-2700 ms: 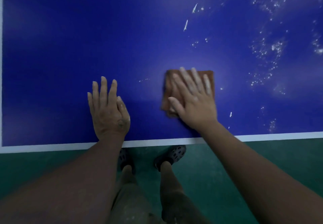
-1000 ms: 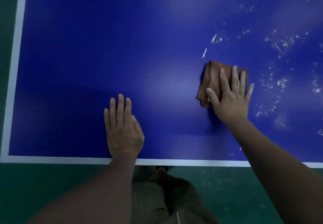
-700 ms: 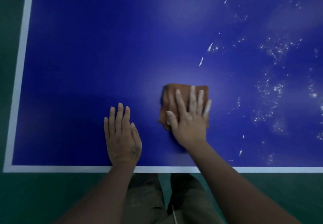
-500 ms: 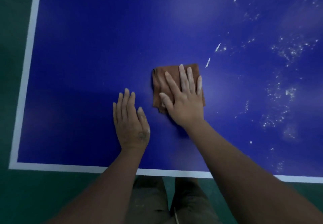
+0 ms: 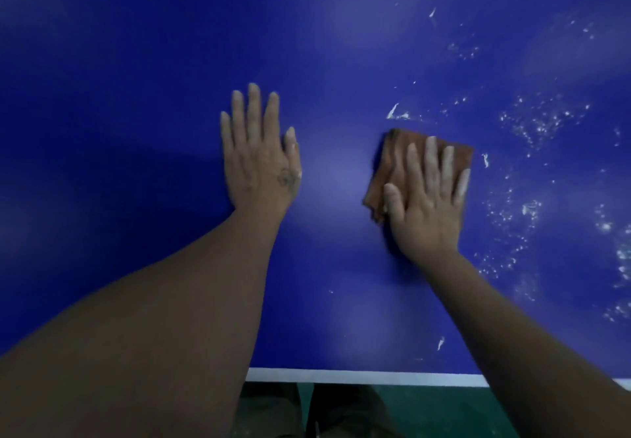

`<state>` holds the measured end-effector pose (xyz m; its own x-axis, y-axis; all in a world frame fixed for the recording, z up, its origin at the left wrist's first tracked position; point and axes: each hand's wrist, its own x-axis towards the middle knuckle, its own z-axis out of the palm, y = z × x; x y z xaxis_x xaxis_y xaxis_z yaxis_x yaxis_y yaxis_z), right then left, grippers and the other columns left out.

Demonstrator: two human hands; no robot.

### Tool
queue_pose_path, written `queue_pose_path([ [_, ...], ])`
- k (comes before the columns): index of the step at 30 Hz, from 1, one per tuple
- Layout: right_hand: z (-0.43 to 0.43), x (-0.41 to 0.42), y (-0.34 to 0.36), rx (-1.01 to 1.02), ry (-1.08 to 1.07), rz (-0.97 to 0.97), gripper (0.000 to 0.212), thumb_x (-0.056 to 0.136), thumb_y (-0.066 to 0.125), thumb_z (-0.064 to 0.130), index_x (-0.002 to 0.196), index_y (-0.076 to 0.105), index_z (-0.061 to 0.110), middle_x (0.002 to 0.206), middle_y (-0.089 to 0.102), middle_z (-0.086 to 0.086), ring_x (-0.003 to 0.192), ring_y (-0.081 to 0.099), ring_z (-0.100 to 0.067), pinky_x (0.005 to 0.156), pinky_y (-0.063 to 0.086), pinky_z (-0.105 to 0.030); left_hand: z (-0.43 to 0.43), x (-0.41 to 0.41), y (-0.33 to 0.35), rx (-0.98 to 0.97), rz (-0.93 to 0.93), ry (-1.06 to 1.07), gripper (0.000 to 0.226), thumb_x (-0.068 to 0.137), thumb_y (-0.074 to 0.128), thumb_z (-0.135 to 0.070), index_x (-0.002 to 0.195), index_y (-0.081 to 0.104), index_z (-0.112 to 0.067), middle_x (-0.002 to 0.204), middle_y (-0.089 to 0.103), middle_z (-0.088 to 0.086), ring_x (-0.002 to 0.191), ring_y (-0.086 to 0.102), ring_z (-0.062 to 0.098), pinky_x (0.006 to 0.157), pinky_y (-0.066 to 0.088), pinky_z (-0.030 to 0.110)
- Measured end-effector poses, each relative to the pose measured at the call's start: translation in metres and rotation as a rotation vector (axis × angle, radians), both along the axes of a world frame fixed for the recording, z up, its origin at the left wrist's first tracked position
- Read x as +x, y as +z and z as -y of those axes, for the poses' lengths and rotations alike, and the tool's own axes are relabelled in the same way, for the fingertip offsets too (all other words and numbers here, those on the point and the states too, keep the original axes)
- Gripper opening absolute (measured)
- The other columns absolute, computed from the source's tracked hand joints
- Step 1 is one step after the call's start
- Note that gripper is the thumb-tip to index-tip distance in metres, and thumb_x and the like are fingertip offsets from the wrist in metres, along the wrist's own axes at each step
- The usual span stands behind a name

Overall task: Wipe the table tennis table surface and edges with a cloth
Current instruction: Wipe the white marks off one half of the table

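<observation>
Cloth (image 5: 387, 167) down on the blue, folded into a brown pad, well in from the near edge of the table (image 5: 136, 102). The right hand (image 5: 426, 205) lies flat on top of it, fingers straight and spread, pressing rather than clutching, with nothing curled round the fabric. Left hand (image 5: 261, 164) is planted well apart from the cloth, palm down on bare surface, fingers straight, holding nothing; it looks like a brace for the lean. So this is the surface-wiping step, by my reading, and far from finished: white specks (image 5: 532, 123) lie thick toward the right edge, and a pale streak (image 5: 392, 112) sits just beyond the cloth's far corner. The next move, I'd say, calls for a firm, flat push out into that speckled patch, with steady pressure so the pad doesn't bunch or slip from under the palm. The white edge line (image 5: 358, 376) along the near edge is a job to come, I judge. Hard to make out: much of the cloth is under the hand, so its folds and how dirty it is can't be told. The table's left, right and far edges are cut off. Whether the specks are dust, chalk or dried paint, no telling. Below the near edge there is only dim green floor (image 5: 426, 410).
</observation>
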<state>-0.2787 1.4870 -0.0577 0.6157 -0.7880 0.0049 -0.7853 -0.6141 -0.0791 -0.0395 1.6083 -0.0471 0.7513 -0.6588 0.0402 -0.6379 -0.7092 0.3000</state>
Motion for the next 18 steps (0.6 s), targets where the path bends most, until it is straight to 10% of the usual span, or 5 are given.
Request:
queue_pose_path([
  [10,0.016,0.086,-0.005,0.048,0.235,0.134,0.068,0.111,0.034,0.063,0.169,0.033,0.028,0.179,0.019,0.001,0.167,0.011,-0.025,0.132,0.009,-0.062,0.004,-0.001,-0.007,0.09,0.037,0.073,0.06,0.117,0.028,-0.042,0.173,0.026,-0.021,0.183,0.012,0.009,0.17,0.004,0.034,0.137,0.006,0.056],
  [18,0.127,0.005,0.006,0.089,-0.143,0.007,0.073,0.109,0.026,0.064,0.172,0.022,0.027,0.181,0.007,0.003,0.168,0.002,-0.025,0.132,0.004,-0.063,0.008,0.0,-0.004,0.126,-0.042,0.095,0.066,0.115,0.034,-0.051,0.174,0.023,-0.023,0.184,0.005,0.005,0.171,-0.004,0.029,0.138,-0.003,0.053],
])
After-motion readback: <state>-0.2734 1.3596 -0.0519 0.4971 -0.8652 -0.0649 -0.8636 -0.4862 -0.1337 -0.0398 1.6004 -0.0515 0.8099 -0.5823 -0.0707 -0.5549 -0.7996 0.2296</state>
